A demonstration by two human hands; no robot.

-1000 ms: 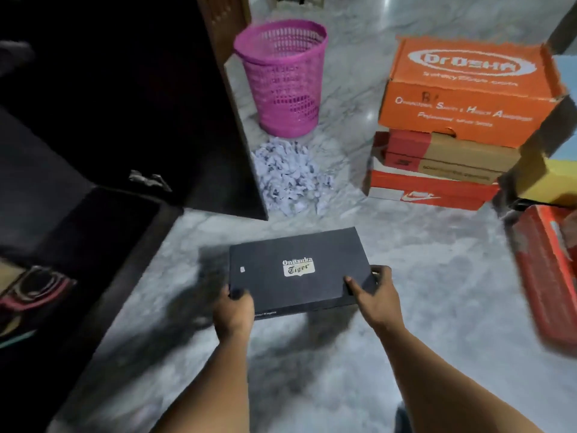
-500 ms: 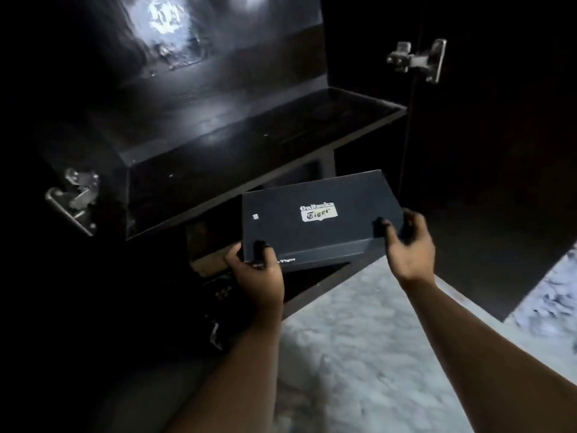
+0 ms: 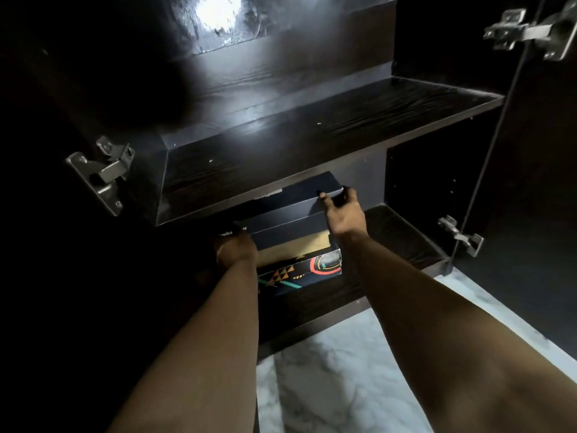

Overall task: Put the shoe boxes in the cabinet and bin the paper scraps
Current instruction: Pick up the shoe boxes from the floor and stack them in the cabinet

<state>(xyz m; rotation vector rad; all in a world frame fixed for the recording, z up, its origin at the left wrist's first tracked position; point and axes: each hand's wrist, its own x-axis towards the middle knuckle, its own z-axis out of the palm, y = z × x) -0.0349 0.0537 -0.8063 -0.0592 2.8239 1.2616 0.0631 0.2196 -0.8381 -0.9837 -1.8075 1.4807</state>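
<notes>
Progress: I judge one box shelved, another going in | black box (image 3: 290, 210) on patterned box (image 3: 299, 270), cabinet (image 3: 312, 135) lower shelf | left hand (image 3: 234, 250), right hand (image 3: 342, 210) grasp its ends | scraps, bin unseen; I judge them pending

A pale marble floor (image 3: 337, 379) lies below a dark shelf (image 3: 312, 132), whose glossy back panel (image 3: 224, 23) reflects a bright light patch. Metal hinges (image 3: 103, 173) flank the shelf.
</notes>
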